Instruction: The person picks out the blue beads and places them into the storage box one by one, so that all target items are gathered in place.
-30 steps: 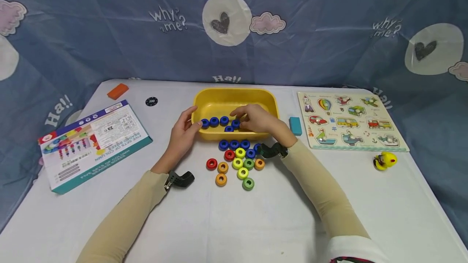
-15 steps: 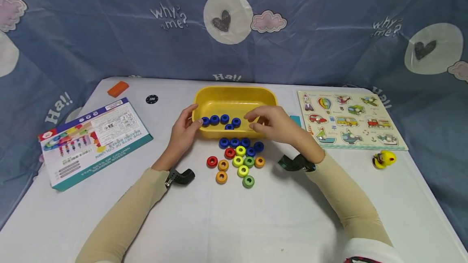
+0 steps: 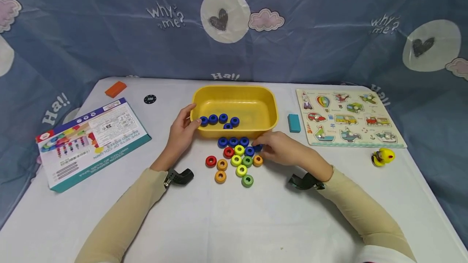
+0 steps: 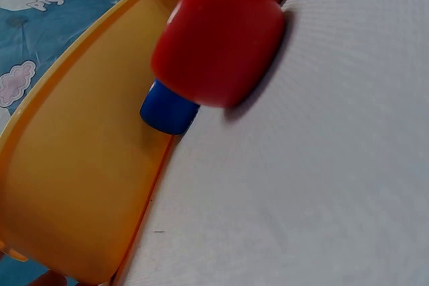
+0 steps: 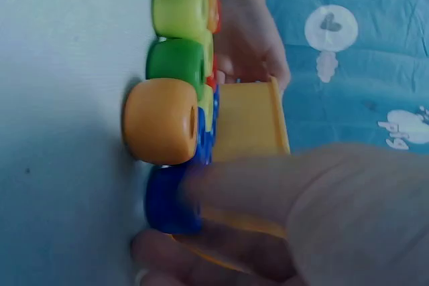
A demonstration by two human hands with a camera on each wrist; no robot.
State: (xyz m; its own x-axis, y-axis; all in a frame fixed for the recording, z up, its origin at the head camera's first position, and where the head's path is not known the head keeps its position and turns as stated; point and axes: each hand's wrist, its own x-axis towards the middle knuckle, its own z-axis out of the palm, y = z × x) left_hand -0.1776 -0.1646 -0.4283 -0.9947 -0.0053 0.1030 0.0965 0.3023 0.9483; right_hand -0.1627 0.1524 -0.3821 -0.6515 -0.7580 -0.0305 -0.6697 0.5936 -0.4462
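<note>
My left hand (image 3: 181, 130) grips the left end of a yellow tray (image 3: 270, 119), thumb over its near left corner. Inside the tray, several blue beads (image 3: 223, 118) lie along the near left part. My right hand (image 3: 280, 148) is just outside the tray's near right corner, its thumb and fingers around a blue bead (image 5: 169, 199) on the table. Beside that bead stands an orange bead (image 5: 161, 122). In front of the tray lies a loose group of blue, red (image 3: 211, 161), yellow (image 3: 241, 171), orange and green beads (image 3: 247, 180).
A bead-set box (image 3: 93, 145) lies at the left, with an orange block (image 3: 115, 89) and a black chip (image 3: 150, 99) behind it. To the right are a teal block (image 3: 294, 123), a wooden vehicle puzzle (image 3: 351, 119) and a yellow toy duck (image 3: 383, 156).
My right hand has come out of the tray, leaving blue beads inside, and moved toward me to the blue bead in front of it. The left hand stays on the tray.
</note>
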